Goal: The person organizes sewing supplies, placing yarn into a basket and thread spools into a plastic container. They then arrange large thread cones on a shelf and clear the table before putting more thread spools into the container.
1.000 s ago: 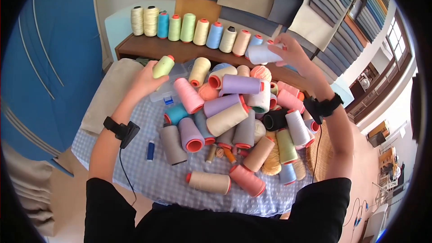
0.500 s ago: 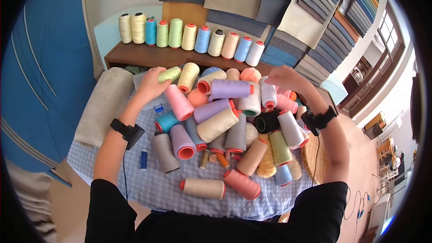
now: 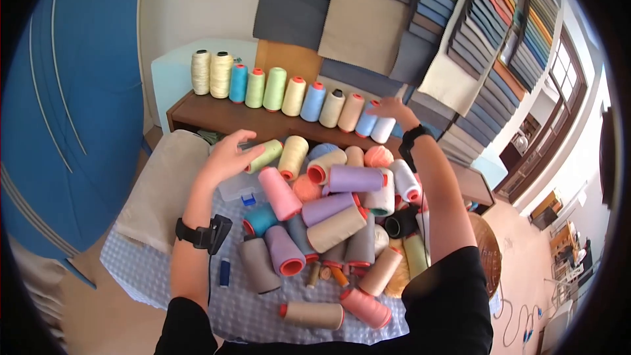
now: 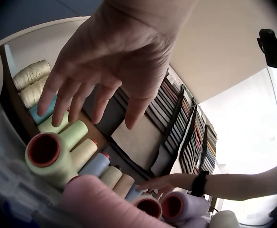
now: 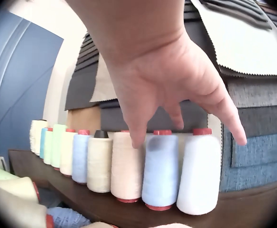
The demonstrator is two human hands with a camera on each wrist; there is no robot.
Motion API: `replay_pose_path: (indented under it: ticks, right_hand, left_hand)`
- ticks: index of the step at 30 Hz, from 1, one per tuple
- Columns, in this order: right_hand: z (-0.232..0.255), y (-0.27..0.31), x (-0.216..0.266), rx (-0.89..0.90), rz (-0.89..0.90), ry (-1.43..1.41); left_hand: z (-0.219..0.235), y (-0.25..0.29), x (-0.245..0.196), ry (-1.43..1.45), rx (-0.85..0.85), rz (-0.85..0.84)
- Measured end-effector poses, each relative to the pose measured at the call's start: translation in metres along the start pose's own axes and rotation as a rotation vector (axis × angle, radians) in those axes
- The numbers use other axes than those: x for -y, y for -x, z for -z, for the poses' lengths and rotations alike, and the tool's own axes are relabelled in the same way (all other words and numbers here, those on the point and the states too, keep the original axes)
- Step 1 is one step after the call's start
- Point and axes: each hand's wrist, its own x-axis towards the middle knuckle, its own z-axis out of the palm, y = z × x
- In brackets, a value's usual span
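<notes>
In the head view my left hand (image 3: 230, 156) is at the back left of the pile, beside a light green thread cone (image 3: 265, 156). The left wrist view shows its fingers extended with nothing between them, above that cone's red hollow base. At the right end of the shelf row my right hand (image 3: 392, 110) reaches over a blue thread cone (image 5: 161, 171) and a white thread cone (image 5: 199, 173). Its fingers are spread around their red tops in the right wrist view, holding nothing. Another white cone (image 3: 403, 177) lies tilted on the pile's right side.
More upright cones line the brown shelf (image 3: 217, 118). Pink (image 3: 280, 194), purple (image 3: 357, 178) and grey cones heap on the checked cloth (image 3: 164, 279). A folded beige cloth (image 3: 161, 187) lies left, a wicker basket (image 3: 485, 253) right. Fabric swatches (image 3: 368, 20) hang behind.
My left hand has let go of the green cone, now on the pile. My right hand has set the white cone on the pile and moved up to the shelf row.
</notes>
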Motion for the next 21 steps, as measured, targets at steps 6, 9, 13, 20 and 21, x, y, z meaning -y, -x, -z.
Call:
replay_pose_path:
  ticks: [6, 9, 13, 20, 21]
  right_hand:
    - [-0.008, 0.025, 0.003, 0.0, -0.144, -0.506]
    - [0.003, 0.041, 0.002, -0.002, -0.127, -0.504]
    - [0.051, 0.089, 0.03, -0.022, 0.011, -0.52]
    - [0.065, 0.189, 0.13, 0.003, 0.672, -0.671]
    - [0.06, 0.192, 0.141, 0.004, 0.669, -0.678]
  left_hand:
    - [0.018, -0.002, 0.003, 0.044, 0.004, -0.052]
    - [0.022, 0.004, -0.008, 0.06, 0.002, -0.081]
    - [0.02, 0.014, -0.039, 0.107, 0.157, 0.03]
    - [-0.012, 0.026, -0.072, 0.316, 0.038, -0.311]
    - [-0.013, 0.026, -0.072, 0.358, 0.02, -0.409]
